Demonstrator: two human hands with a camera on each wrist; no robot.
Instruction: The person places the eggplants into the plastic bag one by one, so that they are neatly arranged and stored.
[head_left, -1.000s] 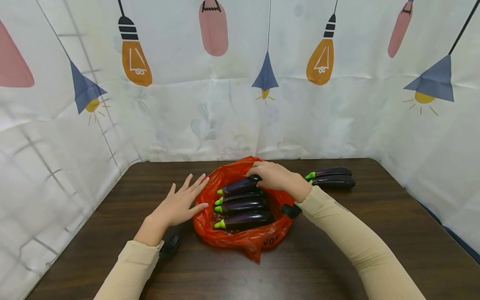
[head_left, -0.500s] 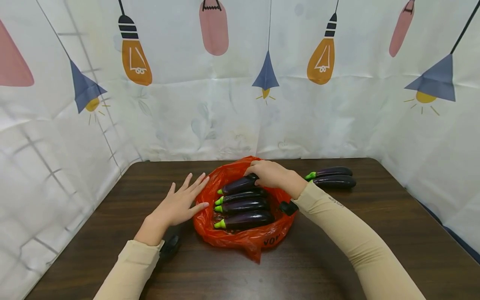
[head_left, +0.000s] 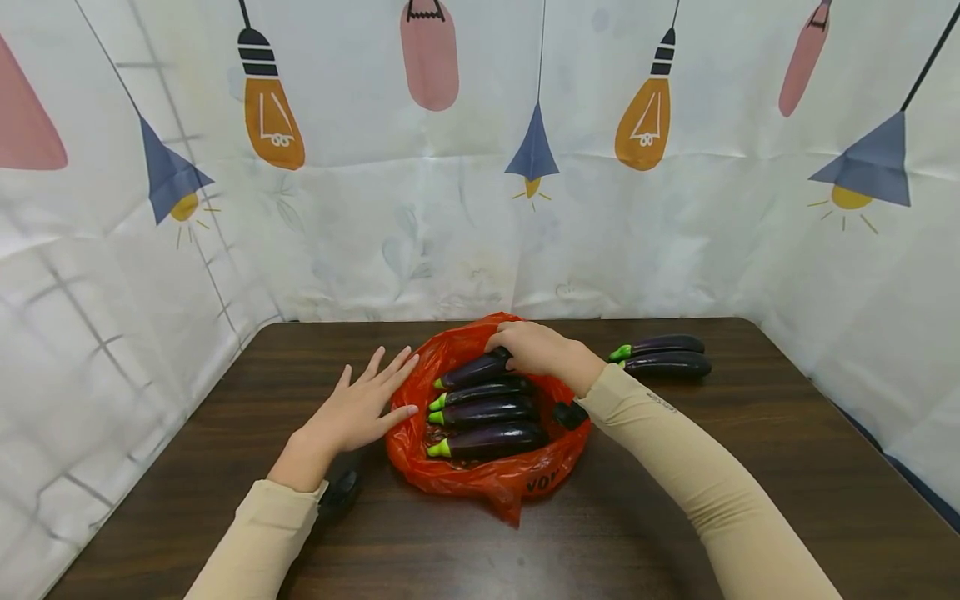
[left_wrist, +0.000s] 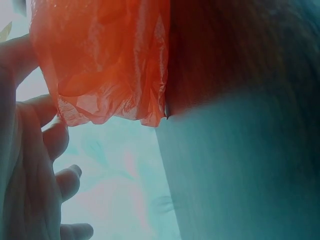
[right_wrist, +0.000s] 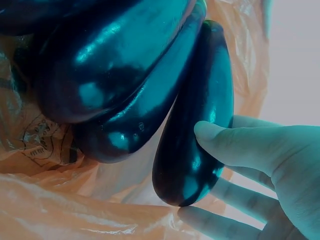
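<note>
An opened red plastic bag (head_left: 517, 492) sits mid-table with several dark purple eggplants (head_left: 491, 440) lying side by side inside, green stem ends to the left. My right hand (head_left: 536, 346) reaches over the bag's far right rim and grips the farthest eggplant (head_left: 474, 371) near its blunt end. In the right wrist view the thumb (right_wrist: 215, 132) lies on top of this eggplant (right_wrist: 192, 150), the other fingers along its far side. My left hand (head_left: 360, 410) has its fingers spread and touches the bag's left side; the left wrist view shows the fingers against the red plastic (left_wrist: 100, 60).
Two more eggplants (head_left: 667, 363) lie together on the dark wooden table (head_left: 765, 450), right of the bag. A white curtain (head_left: 337, 242) printed with lamps and bulbs hangs behind the table and along both sides.
My right hand has shifted slightly left over the bag with the farthest eggplant in its grip, and the forearm has swung left a little. My left hand stays put.
</note>
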